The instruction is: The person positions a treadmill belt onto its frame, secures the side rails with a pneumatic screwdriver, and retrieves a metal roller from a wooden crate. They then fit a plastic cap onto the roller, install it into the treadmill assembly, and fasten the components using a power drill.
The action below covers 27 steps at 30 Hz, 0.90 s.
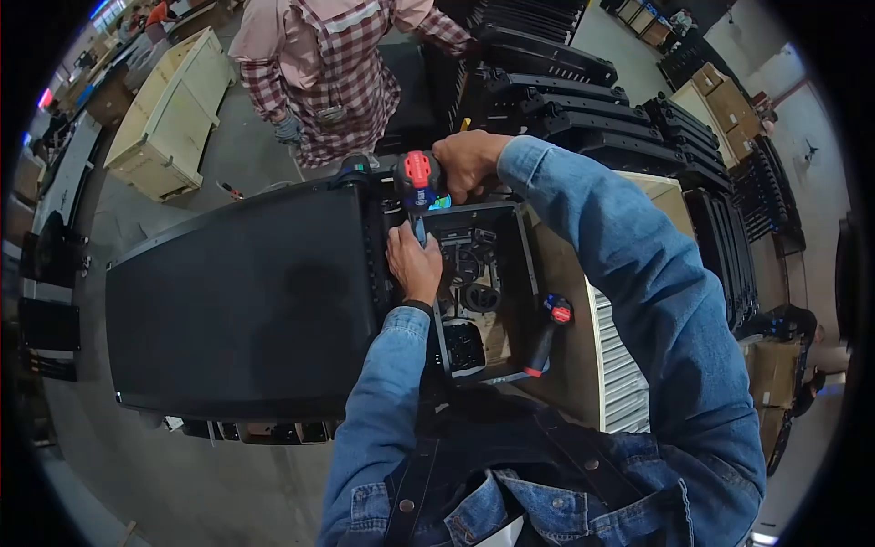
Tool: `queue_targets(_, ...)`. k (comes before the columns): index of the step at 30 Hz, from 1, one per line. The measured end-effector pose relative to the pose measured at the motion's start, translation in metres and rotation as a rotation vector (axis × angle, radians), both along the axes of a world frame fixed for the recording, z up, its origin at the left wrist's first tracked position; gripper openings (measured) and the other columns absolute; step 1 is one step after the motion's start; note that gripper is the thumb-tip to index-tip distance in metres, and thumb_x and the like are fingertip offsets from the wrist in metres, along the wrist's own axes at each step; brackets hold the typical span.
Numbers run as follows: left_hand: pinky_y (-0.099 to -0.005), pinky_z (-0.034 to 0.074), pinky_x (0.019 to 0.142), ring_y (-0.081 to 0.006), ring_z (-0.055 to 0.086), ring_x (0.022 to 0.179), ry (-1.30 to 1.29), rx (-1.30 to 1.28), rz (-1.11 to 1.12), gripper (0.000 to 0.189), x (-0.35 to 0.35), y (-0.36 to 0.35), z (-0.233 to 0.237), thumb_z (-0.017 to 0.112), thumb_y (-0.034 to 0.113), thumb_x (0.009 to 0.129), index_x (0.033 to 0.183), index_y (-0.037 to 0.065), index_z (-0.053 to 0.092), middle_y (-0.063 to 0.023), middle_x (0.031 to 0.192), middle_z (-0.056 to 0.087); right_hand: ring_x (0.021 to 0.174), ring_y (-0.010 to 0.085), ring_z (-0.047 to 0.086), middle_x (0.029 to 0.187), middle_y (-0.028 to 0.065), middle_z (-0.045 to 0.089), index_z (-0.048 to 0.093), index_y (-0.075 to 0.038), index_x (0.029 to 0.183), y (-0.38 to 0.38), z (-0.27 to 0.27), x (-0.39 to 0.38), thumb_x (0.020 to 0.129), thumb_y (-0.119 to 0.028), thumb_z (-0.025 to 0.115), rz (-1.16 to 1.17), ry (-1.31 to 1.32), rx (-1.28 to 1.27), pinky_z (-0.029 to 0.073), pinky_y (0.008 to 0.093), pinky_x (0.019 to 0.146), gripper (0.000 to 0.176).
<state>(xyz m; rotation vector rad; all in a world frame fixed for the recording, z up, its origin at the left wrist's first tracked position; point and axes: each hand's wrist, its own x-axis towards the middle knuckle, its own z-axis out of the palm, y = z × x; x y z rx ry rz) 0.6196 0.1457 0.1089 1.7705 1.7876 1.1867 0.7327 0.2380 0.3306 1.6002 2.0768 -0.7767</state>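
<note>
My right hand is closed around the grip of a red and blue power drill, which points down at the edge of a large black panel. Just below the drill, my left hand has its thumb and fingers pinched together around the drill's tip, by the panel's right edge. What lies between those fingers is hidden. Right of my left hand is an open box holding dark parts, among them a round black one. A second red and black drill leans at the box's right side.
A person in a checked apron stands across from me, wearing gloves. Stacked black frames fill the far right. A wooden crate stands at the upper left. Metal rollers lie near my right arm.
</note>
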Motion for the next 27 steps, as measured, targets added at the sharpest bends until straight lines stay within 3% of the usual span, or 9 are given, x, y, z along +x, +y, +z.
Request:
queue_targets(3, -0.0485, 0.047, 0.09, -0.0398, 0.059, 0.104, 0.002, 0.02, 0.004, 0.042, 0.002, -0.007, -0.005, 0.074, 0.011, 0.079, 0.117, -0.001, 0.061, -0.0191, 0.106, 0.059, 0.059, 0.0214, 0.068, 0.069, 0.0106, 0.068, 0.07, -0.001, 0.081, -0.01, -0.024, 0.028, 0.064, 0.0, 0.077, -0.056, 0.21, -0.064, 0.051, 0.0357, 0.051, 0.018)
queue_targets(5, -0.0485, 0.048, 0.089, -0.0403, 0.059, 0.103, -0.02, 0.038, 0.002, 0.042, 0.001, -0.004, -0.003, 0.074, 0.01, 0.079, 0.116, -0.002, 0.061, -0.0193, 0.105, 0.06, 0.054, 0.0167, 0.063, 0.059, 0.0083, 0.064, 0.069, -0.004, 0.078, -0.005, -0.023, 0.031, 0.062, 0.002, 0.073, -0.183, 0.299, -0.095, 0.043, 0.0353, 0.045, 0.018)
queue_targets(6, -0.0486, 0.048, 0.088, -0.041, 0.059, 0.102, -0.05, 0.016, -0.02, 0.042, 0.003, -0.01, -0.005, 0.074, 0.009, 0.078, 0.117, -0.002, 0.06, -0.0196, 0.105, 0.06, 0.054, 0.0174, 0.063, 0.062, 0.0098, 0.065, 0.069, -0.004, 0.079, -0.011, 0.001, 0.022, 0.063, -0.001, 0.074, -0.161, 0.19, -0.112, 0.044, 0.0347, 0.046, 0.017)
queue_targets(12, -0.0481, 0.048, 0.089, -0.0425, 0.059, 0.103, -0.144, -0.033, -0.017, 0.044, 0.003, -0.015, -0.009, 0.074, 0.007, 0.078, 0.119, -0.003, 0.061, -0.0207, 0.107, 0.06, 0.055, 0.0217, 0.066, 0.064, 0.0093, 0.067, 0.071, -0.004, 0.082, 0.006, -0.009, 0.019, 0.064, -0.004, 0.074, 0.057, 0.096, 0.023, 0.049, 0.032, 0.049, 0.018)
queue_targets(15, -0.0477, 0.048, 0.09, -0.0427, 0.059, 0.103, -0.11, -0.007, -0.016, 0.044, 0.002, -0.015, -0.01, 0.074, 0.007, 0.078, 0.119, -0.003, 0.062, -0.0208, 0.107, 0.06, 0.059, 0.0208, 0.068, 0.068, 0.0063, 0.069, 0.072, -0.006, 0.084, 0.013, -0.008, -0.004, 0.066, -0.008, 0.078, 0.119, -0.148, 0.008, 0.052, 0.0323, 0.053, 0.019)
queue_targets(19, -0.048, 0.048, 0.092, -0.0421, 0.058, 0.109, -0.085, -0.067, -0.035, 0.046, 0.001, -0.024, 0.002, 0.073, 0.007, 0.079, 0.123, -0.002, 0.06, -0.0196, 0.111, 0.059, 0.061, 0.0191, 0.066, 0.069, 0.0066, 0.069, 0.074, -0.009, 0.082, 0.015, -0.008, 0.001, 0.06, -0.011, 0.082, 0.136, -0.103, -0.131, 0.047, 0.0339, 0.056, 0.024)
queue_targets(23, -0.0478, 0.047, 0.094, -0.0403, 0.057, 0.111, -0.09, -0.014, -0.019, 0.048, 0.005, -0.018, -0.005, 0.073, 0.01, 0.08, 0.125, 0.0, 0.058, -0.0178, 0.113, 0.059, 0.065, 0.0203, 0.067, 0.071, 0.0061, 0.07, 0.074, -0.008, 0.085, 0.004, -0.001, 0.009, 0.064, -0.012, 0.083, 0.216, -0.026, 0.014, 0.049, 0.0325, 0.059, 0.023)
queue_targets(26, -0.0479, 0.047, 0.094, -0.0396, 0.057, 0.111, -0.085, -0.018, -0.012, 0.047, 0.005, -0.019, -0.005, 0.073, 0.012, 0.08, 0.124, 0.002, 0.059, -0.0166, 0.114, 0.059, 0.066, 0.0208, 0.068, 0.074, 0.0075, 0.071, 0.074, -0.007, 0.088, -0.023, -0.012, 0.032, 0.065, -0.016, 0.084, 0.064, 0.041, 0.108, 0.052, 0.0325, 0.061, 0.027)
queue_targets(27, -0.0476, 0.047, 0.094, -0.0391, 0.057, 0.112, -0.094, -0.032, -0.032, 0.046, 0.005, -0.018, -0.004, 0.073, 0.013, 0.081, 0.124, 0.002, 0.059, -0.0161, 0.115, 0.059, 0.068, 0.0185, 0.068, 0.08, 0.0071, 0.071, 0.07, 0.0, 0.094, -0.03, -0.027, 0.051, 0.075, -0.006, 0.079, -0.071, 0.144, 0.062, 0.052, 0.0336, 0.059, 0.021)
